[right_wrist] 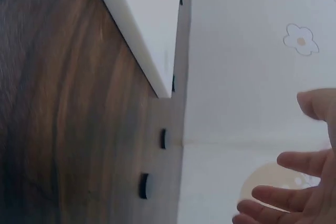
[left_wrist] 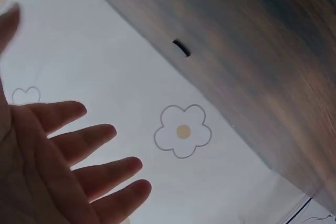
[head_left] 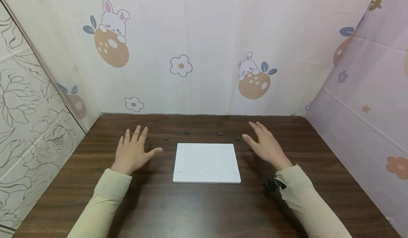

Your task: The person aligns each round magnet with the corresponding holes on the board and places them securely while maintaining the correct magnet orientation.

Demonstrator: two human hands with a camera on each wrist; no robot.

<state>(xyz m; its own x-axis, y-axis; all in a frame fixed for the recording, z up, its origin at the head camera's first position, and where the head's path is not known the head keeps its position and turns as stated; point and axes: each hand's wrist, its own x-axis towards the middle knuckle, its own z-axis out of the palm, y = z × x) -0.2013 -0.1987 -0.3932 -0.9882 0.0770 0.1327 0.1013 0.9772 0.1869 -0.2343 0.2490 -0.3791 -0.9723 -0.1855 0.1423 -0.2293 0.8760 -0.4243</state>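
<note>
A white rectangular board (head_left: 206, 162) with several shallow round recesses lies flat on the dark wooden table. To its left my left hand (head_left: 132, 154) is held with fingers spread and nothing in it. On the other side, my right hand (head_left: 265, 145) hovers with its fingers extended, also holding nothing. Several small black discs form a loose arc behind the board, among them one disc (head_left: 166, 137) near my left thumb and another disc (head_left: 237, 138) close to my right thumb. The left wrist view shows a disc (left_wrist: 181, 48) on the table; the right wrist view shows a disc (right_wrist: 145, 186) past the board's corner.
A patterned curtain (head_left: 210, 85) hangs along the table's back edge. Another patterned cloth (head_left: 366, 100) borders the right side, and a floral panel (head_left: 35, 114) stands at the left. Brown tabletop (head_left: 191, 209) extends in front of the board. A black strap (head_left: 275, 185) is at my right wrist.
</note>
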